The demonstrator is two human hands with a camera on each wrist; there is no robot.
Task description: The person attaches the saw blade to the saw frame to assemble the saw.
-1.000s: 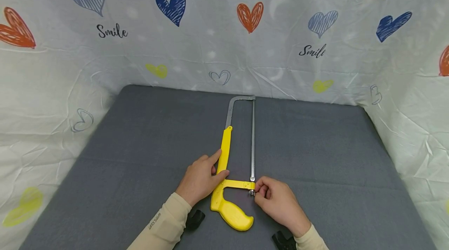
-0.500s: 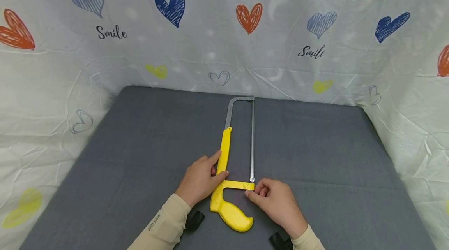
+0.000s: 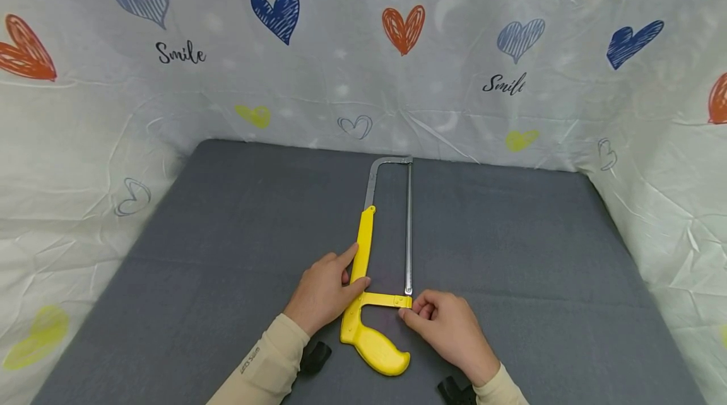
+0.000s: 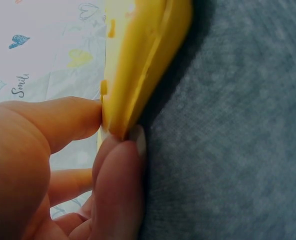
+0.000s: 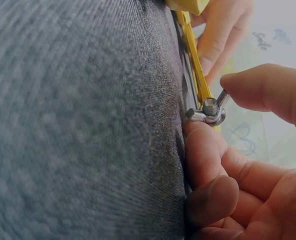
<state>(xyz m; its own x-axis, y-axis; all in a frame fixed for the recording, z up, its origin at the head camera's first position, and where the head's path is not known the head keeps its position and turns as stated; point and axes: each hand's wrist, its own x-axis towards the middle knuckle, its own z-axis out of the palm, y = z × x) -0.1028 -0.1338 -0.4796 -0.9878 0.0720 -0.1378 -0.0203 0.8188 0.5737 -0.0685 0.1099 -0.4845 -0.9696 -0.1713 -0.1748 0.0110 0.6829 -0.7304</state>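
1. Pinching the yellow frame of a hacksaw (image 3: 365, 241), the left hand (image 3: 320, 294) has its fingers narrow on that grip, with the frame held between them.
2. The right hand (image 3: 451, 326) is at the near end of the blade (image 3: 409, 228), its fingers closed in on a small metal wing nut (image 5: 209, 107); the right wrist view shows one fingertip against each wing.
3. The hacksaw lies flat near the middle of the bench (image 3: 511, 234), its curved handle (image 3: 382, 352) toward the person and its bent silver end toward the far edge.
4. A yellow crossbar (image 3: 389, 299) runs from the frame to the blade's near end, between the two hands.
5. Grey cloth covers the bench; behind it hangs a pale curtain (image 3: 341, 70) printed with hearts and "Smile".
6. Beige sleeves (image 3: 269, 358) reach the wrists, with a black object (image 3: 315, 358) beside each.
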